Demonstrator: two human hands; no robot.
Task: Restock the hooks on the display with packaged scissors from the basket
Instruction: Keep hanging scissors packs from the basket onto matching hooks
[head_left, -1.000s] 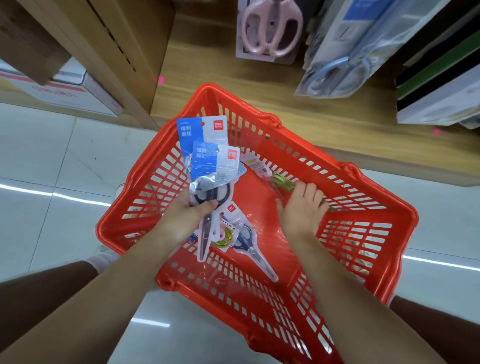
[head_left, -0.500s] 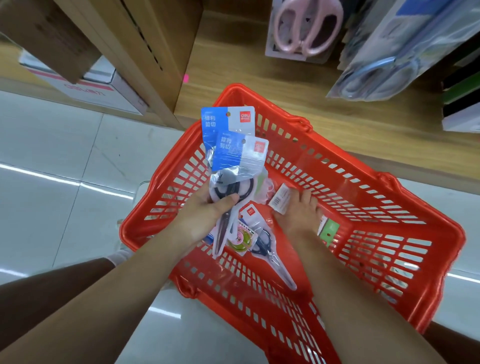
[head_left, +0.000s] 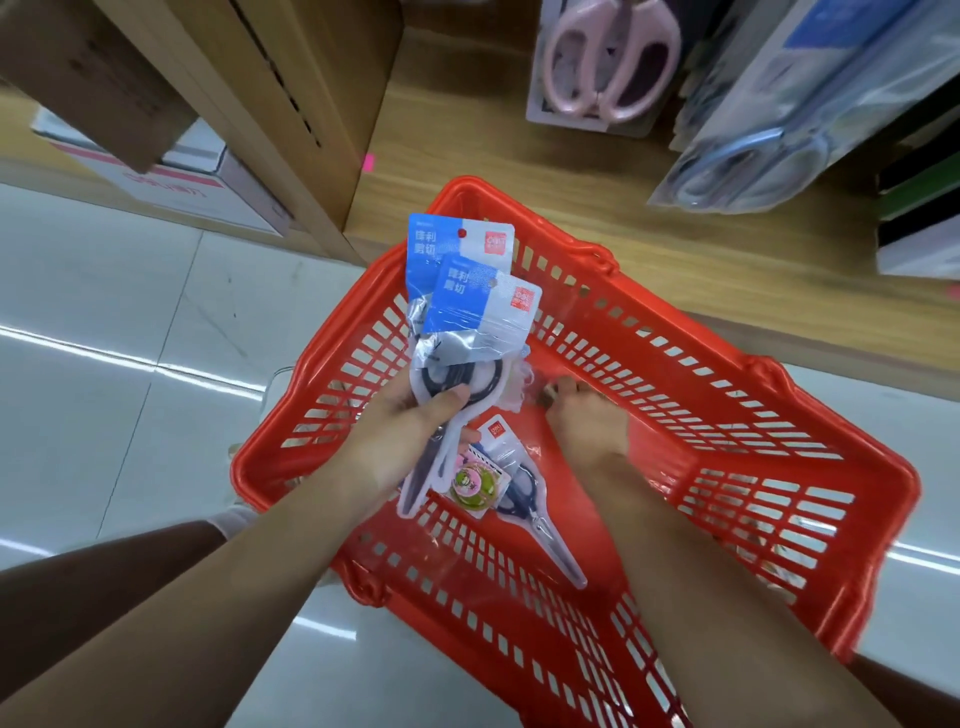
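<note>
**While two packs are waiting, a third is being sought**

Left hand (head_left: 410, 431) is gripping two blue-carded, clear-bagged scissors packs (head_left: 470, 312) above the red slotted plastic basket (head_left: 753, 499). Right hand (head_left: 587, 421) is now reaching closer beside them, down to the basket floor. Its fingers are hidden, so I cannot tell whether they are pinching anything.

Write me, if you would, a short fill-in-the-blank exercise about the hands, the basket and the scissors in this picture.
The left hand holds ____ blue-carded scissor packs over the basket.
The basket's plastic is ____.
The right hand reaches down inside the ____.
The hanging scissors at top centre have ____ handles.
Missing words: two, red, basket, pink.
</note>
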